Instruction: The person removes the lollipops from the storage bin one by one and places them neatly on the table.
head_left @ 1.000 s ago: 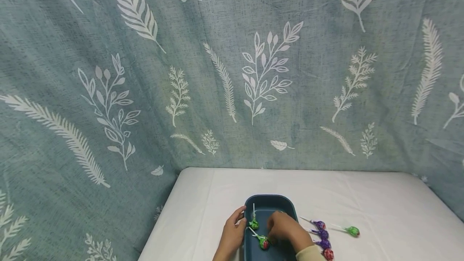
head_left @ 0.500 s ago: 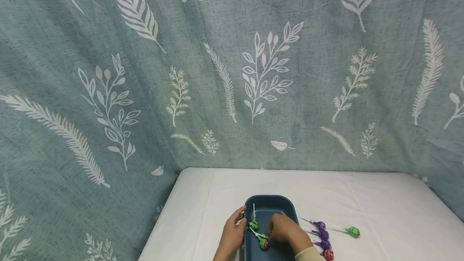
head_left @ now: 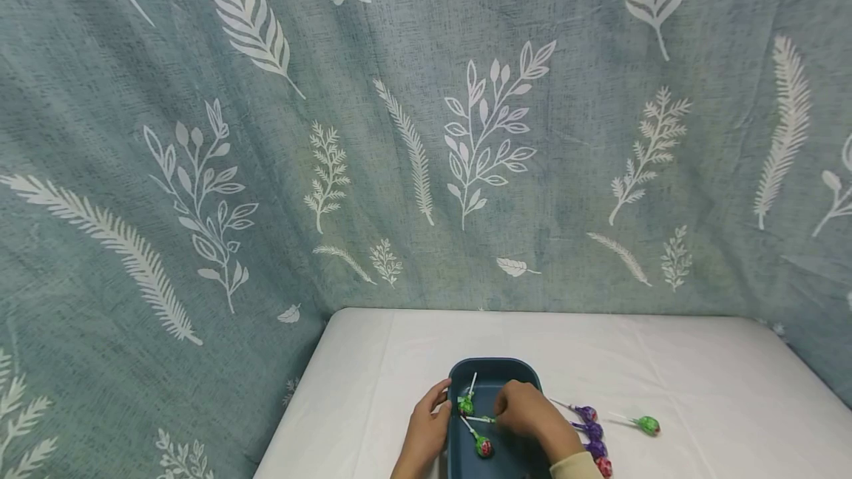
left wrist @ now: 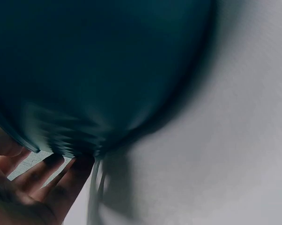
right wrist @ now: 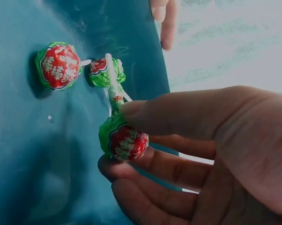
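Note:
A dark blue tray (head_left: pixel 495 373) stands on the white table. My left hand (head_left: pixel 427 423) is at its left side; in the left wrist view the fairly straight fingers (left wrist: pixel 68 187) touch the tray's outer wall. Over the tray, my right hand (head_left: pixel 529 414) pinches a green-and-red wrapped lollipop (right wrist: pixel 126 142) between thumb and fingers, its white stick pointing left in the head view. Two similar lollipops lie inside the tray: one lollipop (head_left: pixel 466 406) by the left wall and another lollipop (head_left: pixel 484 448) nearer the front.
Right of the tray, several purple-wrapped lollipops (head_left: pixel 591 431) lie in a column, with a red one (head_left: pixel 604 466) at its near end. A green lollipop (head_left: pixel 648 426) lies farther right. A leaf-patterned curtain (head_left: pixel 572 168) hangs behind the table (head_left: pixel 399 338).
My right hand has risen slightly with a lollipop, whose stick now shows left of the fingers. The lollipop by the left wall has shifted and its stick tilts right. My left hand stays put.

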The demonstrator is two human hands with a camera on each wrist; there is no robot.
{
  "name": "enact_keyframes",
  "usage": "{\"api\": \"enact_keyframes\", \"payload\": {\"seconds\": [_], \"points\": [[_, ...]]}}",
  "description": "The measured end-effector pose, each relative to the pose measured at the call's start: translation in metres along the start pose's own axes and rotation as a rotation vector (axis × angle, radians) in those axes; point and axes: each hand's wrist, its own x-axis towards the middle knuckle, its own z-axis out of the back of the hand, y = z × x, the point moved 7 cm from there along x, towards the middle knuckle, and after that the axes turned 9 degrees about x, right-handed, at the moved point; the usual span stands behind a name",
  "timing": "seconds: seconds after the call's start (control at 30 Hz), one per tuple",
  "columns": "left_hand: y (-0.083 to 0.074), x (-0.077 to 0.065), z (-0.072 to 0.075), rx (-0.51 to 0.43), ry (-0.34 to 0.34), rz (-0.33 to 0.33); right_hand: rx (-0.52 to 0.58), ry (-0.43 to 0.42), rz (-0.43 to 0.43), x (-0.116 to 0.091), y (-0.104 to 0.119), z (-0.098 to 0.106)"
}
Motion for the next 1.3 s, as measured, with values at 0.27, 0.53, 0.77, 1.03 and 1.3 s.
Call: {"api": "enact_keyframes", "payload": {"seconds": [0.27,0.53,0.77,1.03,1.3], "points": [[-0.002,0.001,-0.001,0.015,0.001,-0.001,0.004,-0.097,-0.012,-0.002,0.002,0.014],[-0.005,0.001,-0.001,0.005,0.002,-0.008,0.068,-0.157,-0.026,-0.003,-0.004,0.023],[-0.004,0.0,-0.002,-0.01,0.014,0.02,0.143,-0.168,0.035,-0.011,-0.001,0.033],[-0.003,0.0,-0.001,-0.011,0.007,0.019,0.218,-0.216,-0.022,-0.021,-0.005,0.047],[-0.001,0.0,-0.002,-0.032,0.014,0.033,0.271,-0.255,-0.031,-0.03,-0.012,0.055]]}}
